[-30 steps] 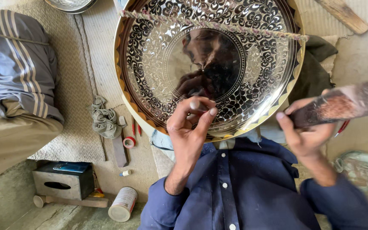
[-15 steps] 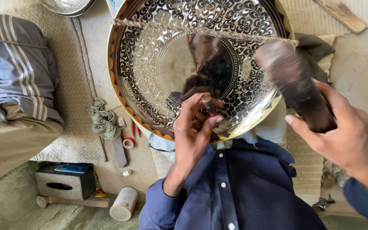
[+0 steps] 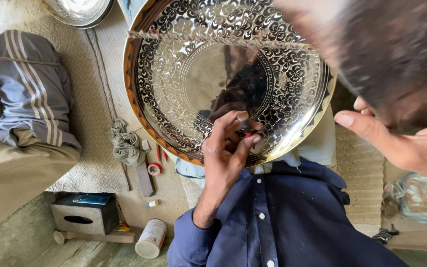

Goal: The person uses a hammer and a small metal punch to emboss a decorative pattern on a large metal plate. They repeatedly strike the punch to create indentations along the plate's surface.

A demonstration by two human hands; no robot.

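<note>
A large round metal tray, polished and chased with dense floral scrollwork around a plain mirror-like centre, rests tilted against the person's lap, its scalloped golden rim toward the blue buttoned shirt. The left hand lies against the lower part of the tray, its grip pressed together on a small punch tool, thumb and fingers pinching the thin shaft so that its tip meets the engraved band. The right hand is raised close to the camera at the right edge, its grip closed around a dark, blurred mallet head that hides the upper right part of the tray; the thumb sticks out toward the tray rim.

On the woven mat left of the tray lie a crumpled grey rag, a small red-and-white roll of tape and a flat dark bar beside it. Lower left stands a dark box with an oval slot in its side and a blue phone-like slab on top. Just right of it a white cylindrical can with a pale label lies on its side on the floor. Another person's grey striped trouser leg fills the left side. A second shiny bowl shows at the top left, and a clear crumpled plastic bag sits at the right, with a small dark metal tool below it.
</note>
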